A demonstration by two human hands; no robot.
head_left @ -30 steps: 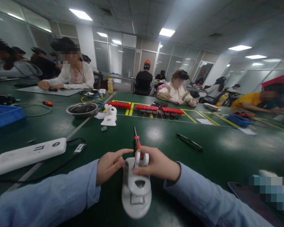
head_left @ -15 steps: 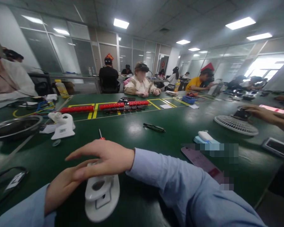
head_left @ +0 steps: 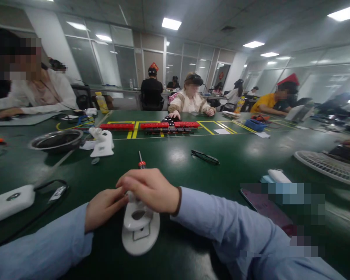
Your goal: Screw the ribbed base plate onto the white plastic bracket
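A white plastic stand (head_left: 141, 237) with an oval base and a ring-shaped part stands in front of me on the green table. My right hand (head_left: 153, 190) is closed over its top, fingers curled. From the other side, my left hand (head_left: 103, 206) reaches the upper part of the stand, its fingers pressed together and meeting my right hand. Both hands hide the top of the stand and whatever lies between the fingers. Just beyond them lies a screwdriver (head_left: 142, 163) with a red-and-dark handle, its shaft pointing away.
Another white plastic part (head_left: 103, 144) and a metal bowl (head_left: 56, 140) are at the left. A white power strip (head_left: 11, 204) lies nearer. Folded glasses (head_left: 205, 157), a phone (head_left: 268, 212) and a fan grille (head_left: 328, 167) are to the right. Co-workers sit around the table.
The view has turned left. My right hand's outstretched fingers have curled in over the top of the stand. The person across has put a hand to the dark item by the red strips.
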